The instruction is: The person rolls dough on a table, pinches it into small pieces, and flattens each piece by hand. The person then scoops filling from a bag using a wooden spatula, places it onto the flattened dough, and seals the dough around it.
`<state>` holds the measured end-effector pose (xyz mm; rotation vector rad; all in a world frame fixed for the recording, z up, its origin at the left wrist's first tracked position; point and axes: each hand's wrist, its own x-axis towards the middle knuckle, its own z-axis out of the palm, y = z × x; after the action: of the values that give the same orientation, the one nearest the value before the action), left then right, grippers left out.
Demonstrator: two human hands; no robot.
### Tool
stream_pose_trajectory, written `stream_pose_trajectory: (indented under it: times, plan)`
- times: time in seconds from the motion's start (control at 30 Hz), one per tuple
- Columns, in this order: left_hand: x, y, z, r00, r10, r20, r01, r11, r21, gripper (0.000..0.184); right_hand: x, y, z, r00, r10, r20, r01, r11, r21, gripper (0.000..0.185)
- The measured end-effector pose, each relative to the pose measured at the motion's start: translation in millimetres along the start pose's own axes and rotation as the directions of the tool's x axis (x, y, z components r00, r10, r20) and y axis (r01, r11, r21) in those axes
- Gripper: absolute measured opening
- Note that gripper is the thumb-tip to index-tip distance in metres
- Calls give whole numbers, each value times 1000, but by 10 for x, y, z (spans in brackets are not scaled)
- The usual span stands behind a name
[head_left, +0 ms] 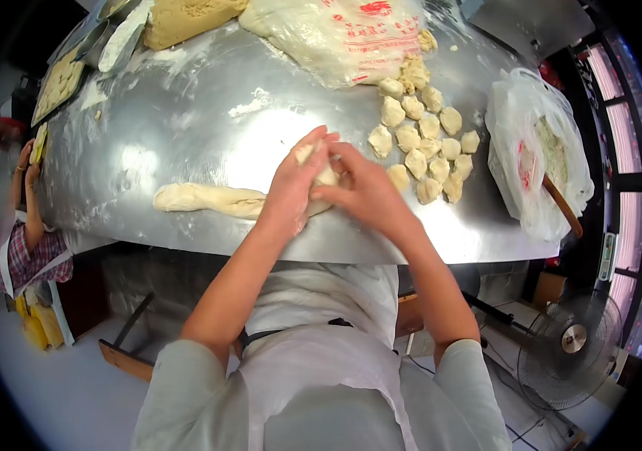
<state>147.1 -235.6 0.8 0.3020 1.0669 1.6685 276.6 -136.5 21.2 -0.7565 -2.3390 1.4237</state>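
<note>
Both my hands meet near the front edge of the metal table, around the right end of a long dough roll (212,200). My left hand (296,177) is closed over the dough, with a pale bit showing by its fingers. My right hand (362,180) has its fingers curled around the dough from the right side. Part of the dough between the palms is hidden. The roll's left part lies free on the table. Several small dough pieces (428,126) lie in a cluster to the right of my hands.
The metal table (186,135) has flour patches. A plastic-covered dough mass (336,37) and a brown dough block (189,21) lie at the back. At right stands a plastic bag of filling (539,150) with a wooden handle (561,204). A co-worker (24,240) is at left, a fan (573,338) at lower right.
</note>
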Motion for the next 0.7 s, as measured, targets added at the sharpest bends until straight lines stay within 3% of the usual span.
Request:
stream_pose_trajectory:
  times: [0.03,0.1,0.13,0.17,0.2,0.23,0.27,0.37,0.4,0.47,0.5,0.57,0.7]
  plan:
    - [-65,-23,33,1000,-6,2,6,1000,-5,64,-46,37,112,990,-122,-76,118,992,-51,54]
    - [-160,-21,91,1000,-1,3,1,1000,-14,68,-128,-39,27,987,162,17,-163,974,160,48]
    - [-177,14,71,999,-33,24,35,997,-67,81,-132,-84,-28,955,282,89,-295,923,247,45]
    - [-223,74,54,991,48,122,-81,956,283,85,-164,-85,-49,967,255,26,-253,936,243,39]
    - [-294,160,61,968,83,236,-209,786,581,88,-221,-61,-50,972,233,-35,-219,947,236,33]
    - [-345,193,71,935,74,348,-335,516,789,92,-274,-34,-37,973,212,-93,-187,956,225,27]
    - [-331,146,91,893,94,441,-433,450,781,87,-304,-12,-5,977,184,-111,-142,941,306,27]
    - [-273,225,156,957,-137,255,-166,464,870,61,-374,-278,-60,981,159,-111,-149,984,97,30]
    - [-249,125,170,953,64,297,-283,544,790,35,-348,-265,-76,989,2,-148,-14,996,-85,30]
    - [-192,84,93,975,-94,201,-107,592,799,28,-298,-201,-124,944,-302,-134,216,871,-441,31]
    - [-168,97,97,972,-178,153,-15,606,795,24,-268,-184,-128,950,-287,-121,210,877,-431,30]
    - [-94,62,84,976,-110,185,-93,558,824,21,-187,-164,-96,961,-258,-96,198,891,-409,27]
    - [11,123,38,974,-85,210,-118,605,788,20,31,-44,74,908,-278,-312,211,950,-232,21]
